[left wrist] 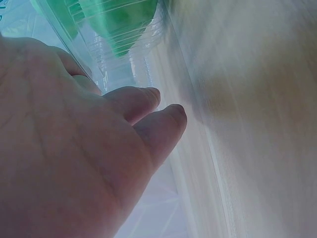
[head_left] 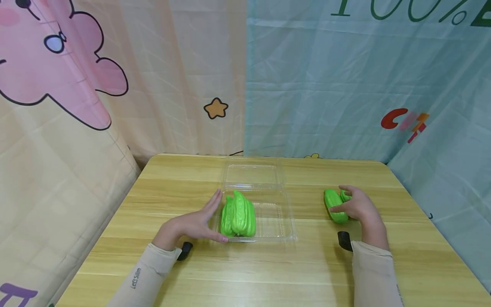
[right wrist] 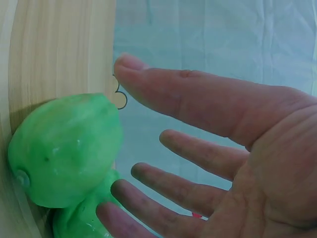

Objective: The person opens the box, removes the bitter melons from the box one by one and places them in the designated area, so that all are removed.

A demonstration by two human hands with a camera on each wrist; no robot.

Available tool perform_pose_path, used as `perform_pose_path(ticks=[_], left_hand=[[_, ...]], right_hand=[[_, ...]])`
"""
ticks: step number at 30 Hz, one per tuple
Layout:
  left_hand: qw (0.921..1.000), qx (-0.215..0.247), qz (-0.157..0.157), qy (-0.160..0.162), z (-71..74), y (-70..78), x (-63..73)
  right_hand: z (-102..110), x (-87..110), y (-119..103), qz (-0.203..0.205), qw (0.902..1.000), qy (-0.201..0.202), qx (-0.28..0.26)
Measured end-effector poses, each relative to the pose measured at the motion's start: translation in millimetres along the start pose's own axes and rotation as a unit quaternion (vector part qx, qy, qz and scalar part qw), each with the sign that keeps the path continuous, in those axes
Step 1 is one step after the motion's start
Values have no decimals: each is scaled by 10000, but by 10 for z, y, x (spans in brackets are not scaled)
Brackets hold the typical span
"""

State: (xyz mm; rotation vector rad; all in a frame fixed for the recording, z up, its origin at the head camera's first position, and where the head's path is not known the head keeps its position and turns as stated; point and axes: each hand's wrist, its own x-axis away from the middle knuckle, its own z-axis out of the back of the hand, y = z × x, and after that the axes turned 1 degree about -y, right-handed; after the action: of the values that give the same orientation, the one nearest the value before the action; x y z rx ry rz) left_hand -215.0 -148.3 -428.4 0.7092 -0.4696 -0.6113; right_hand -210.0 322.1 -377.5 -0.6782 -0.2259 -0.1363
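Note:
A clear plastic clamshell box (head_left: 274, 232) lies open on the table, its lid (head_left: 251, 174) folded back behind it. Several ridged, elongated green fruits (head_left: 239, 213) lie side by side in its left part. Against the left side of the box is my left hand (head_left: 193, 224), fingers extended along the wall and thumb at the front left corner. On the right of the table lies another green fruit (head_left: 334, 207), with a second one (head_left: 345, 195) partly hidden beside it. Over these two is my right hand (head_left: 360, 207), thumb and fingers spread apart; the right wrist view shows nothing in its palm.
The wooden table (head_left: 253, 273) ends at a back edge close to hanging printed curtains (head_left: 345, 85). Black straps (head_left: 345, 241) show at both wrists, below light sleeves (head_left: 374, 273).

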Motion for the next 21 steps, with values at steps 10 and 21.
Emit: perform_pose_path(ticks=[10,21], left_hand=[[10000,-5,32,-15,8,23,10],[10000,9,14,-29,11,32,11]], right_hand=[[-7,25,-43,191,9992,185,-295],[-33,43,-144,747,9950,445,-497]])
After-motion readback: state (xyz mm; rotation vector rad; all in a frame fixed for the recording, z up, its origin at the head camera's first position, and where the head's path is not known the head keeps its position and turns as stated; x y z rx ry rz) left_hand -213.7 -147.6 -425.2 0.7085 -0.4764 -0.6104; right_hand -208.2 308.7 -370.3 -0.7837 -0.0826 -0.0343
